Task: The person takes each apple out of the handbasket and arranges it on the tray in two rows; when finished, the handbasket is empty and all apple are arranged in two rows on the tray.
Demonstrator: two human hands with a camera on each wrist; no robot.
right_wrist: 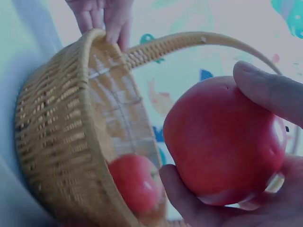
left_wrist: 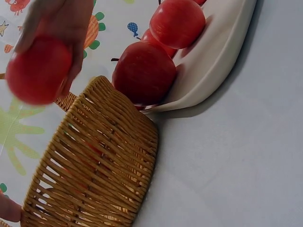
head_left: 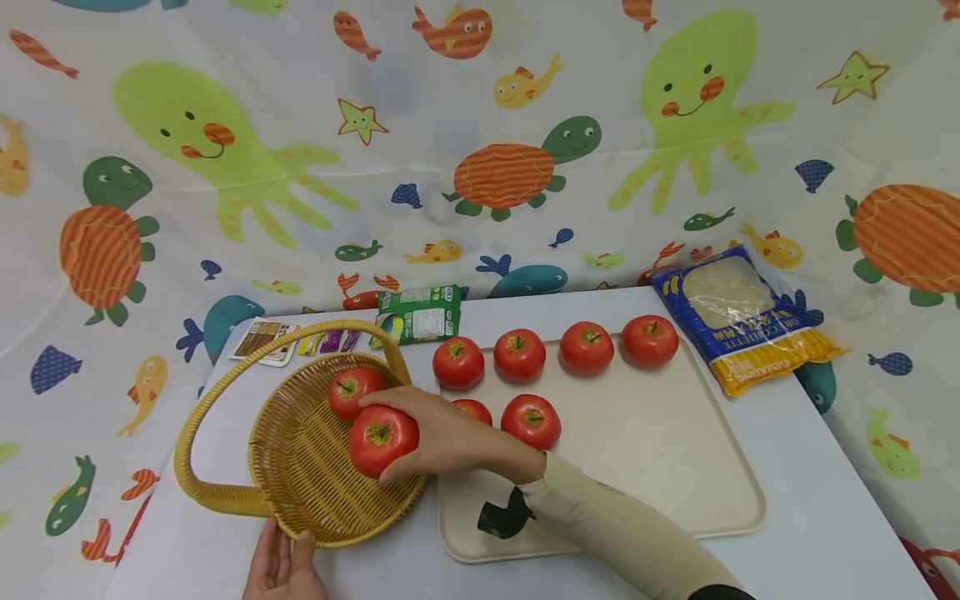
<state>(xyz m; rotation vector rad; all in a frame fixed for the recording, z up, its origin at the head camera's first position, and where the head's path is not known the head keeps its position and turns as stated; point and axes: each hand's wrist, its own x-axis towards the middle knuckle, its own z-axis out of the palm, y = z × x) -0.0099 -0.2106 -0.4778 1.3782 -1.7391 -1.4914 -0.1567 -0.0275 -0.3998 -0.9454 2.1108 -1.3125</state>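
Observation:
My right hand (head_left: 442, 433) holds a red apple (head_left: 382, 442) over the inside of a wicker basket (head_left: 270, 467), fingers and thumb spread round its sides. In the right wrist view the held apple (right_wrist: 222, 142) fills the space between thumb and fingers, beside the basket's rim. Another apple (head_left: 355, 392) lies in the basket, toward its back. My left hand (head_left: 285, 567) grips the basket's near rim by the handle's base; the right wrist view shows this hand (right_wrist: 106, 19) with its thumb over the rim. Several apples (head_left: 531, 421) sit on the cream tray (head_left: 637, 467), one partly behind my right wrist.
The tray stands right of the basket, under my right forearm. A blue and yellow pasta bag (head_left: 738, 317) lies at the back right. Behind the basket are a green packet (head_left: 420, 315) and a brown-and-white packet (head_left: 262, 340). A patterned curtain (head_left: 420, 92) hangs behind the table.

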